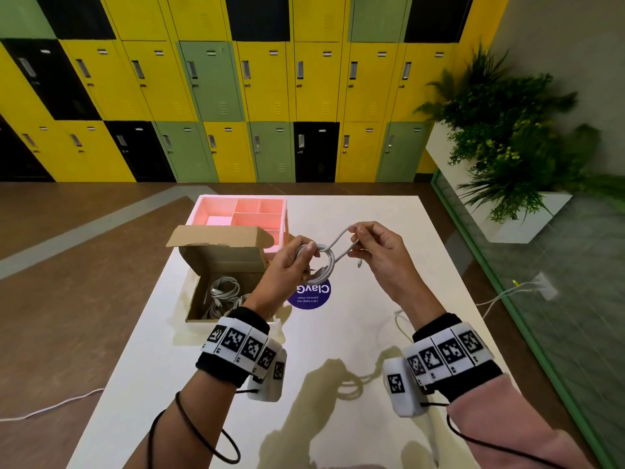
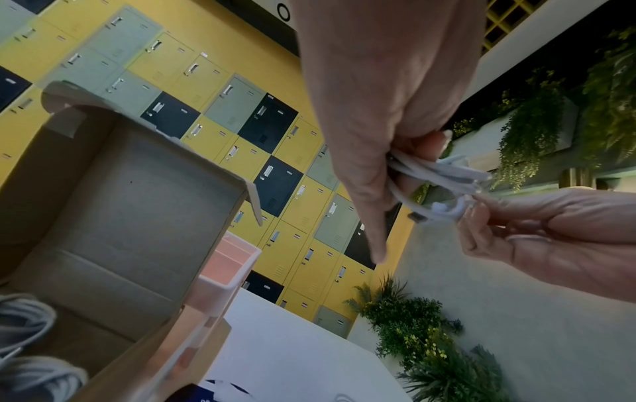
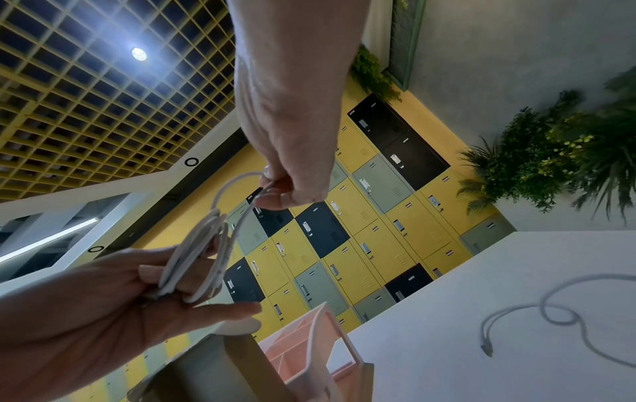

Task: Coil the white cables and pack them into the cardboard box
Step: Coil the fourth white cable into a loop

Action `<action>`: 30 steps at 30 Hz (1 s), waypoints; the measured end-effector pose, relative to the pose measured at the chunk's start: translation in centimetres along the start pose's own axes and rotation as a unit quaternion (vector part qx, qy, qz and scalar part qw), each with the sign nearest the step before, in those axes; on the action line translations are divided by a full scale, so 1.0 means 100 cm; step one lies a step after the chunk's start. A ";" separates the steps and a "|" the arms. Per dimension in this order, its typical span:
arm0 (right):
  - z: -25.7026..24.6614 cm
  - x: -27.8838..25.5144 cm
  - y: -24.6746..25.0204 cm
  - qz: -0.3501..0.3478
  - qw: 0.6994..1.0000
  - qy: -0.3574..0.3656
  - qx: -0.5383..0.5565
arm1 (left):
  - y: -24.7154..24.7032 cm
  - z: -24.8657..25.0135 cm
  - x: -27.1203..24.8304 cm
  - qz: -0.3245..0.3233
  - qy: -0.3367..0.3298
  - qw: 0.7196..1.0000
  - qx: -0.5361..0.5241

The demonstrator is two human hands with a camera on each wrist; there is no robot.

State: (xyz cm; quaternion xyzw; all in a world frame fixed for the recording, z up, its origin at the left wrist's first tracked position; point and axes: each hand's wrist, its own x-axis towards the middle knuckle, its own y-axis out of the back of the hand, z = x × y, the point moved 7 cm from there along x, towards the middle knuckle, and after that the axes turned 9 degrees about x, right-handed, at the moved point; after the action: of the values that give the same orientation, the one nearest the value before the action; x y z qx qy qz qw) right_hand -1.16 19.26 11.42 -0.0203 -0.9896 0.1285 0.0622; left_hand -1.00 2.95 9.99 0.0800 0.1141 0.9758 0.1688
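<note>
My left hand (image 1: 297, 262) grips a coil of white cable (image 1: 324, 262) above the white table (image 1: 355, 333); the same coil (image 3: 203, 258) shows wound over its fingers in the right wrist view. My right hand (image 1: 368, 242) pinches the cable's free end, which arcs up from the coil in a loop (image 1: 341, 236). In the left wrist view the coil (image 2: 444, 174) sits between thumb and fingers. The open cardboard box (image 1: 220, 258) stands left of my hands with several coiled white cables (image 1: 223, 292) inside. Another loose white cable (image 3: 550, 312) lies on the table by my right wrist.
A pink compartment tray (image 1: 243, 214) stands behind the box. A round blue sticker (image 1: 309, 296) is on the table under my left hand. Lockers (image 1: 236, 96) line the far wall, and planters (image 1: 507, 147) stand to the right.
</note>
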 end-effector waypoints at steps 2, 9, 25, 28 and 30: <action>0.001 -0.002 -0.002 -0.013 1.000 -0.006 0.001 | 0.004 0.000 0.001 0.022 -0.006 1.000 0.001; 0.002 -0.005 -0.005 -0.013 0.997 -0.018 -0.068 | 0.006 -0.001 0.000 0.054 -0.013 0.998 -0.017; 0.009 -0.003 -0.006 0.033 0.997 -0.040 -0.065 | -0.001 0.005 0.002 0.048 -0.038 0.998 0.008; 0.014 -0.009 -0.015 0.011 0.996 -0.067 -0.064 | -0.004 0.006 0.003 0.037 -0.037 0.999 0.000; 0.014 -0.013 -0.021 -0.012 0.993 -0.076 -0.087 | -0.004 0.004 0.003 0.037 -0.036 0.999 0.009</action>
State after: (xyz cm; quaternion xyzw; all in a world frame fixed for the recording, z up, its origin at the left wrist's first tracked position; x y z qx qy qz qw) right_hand -0.09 16.77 10.45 -0.0039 -0.9990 0.0424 -0.0138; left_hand -1.07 3.53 10.32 0.1210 0.1138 0.9767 0.1360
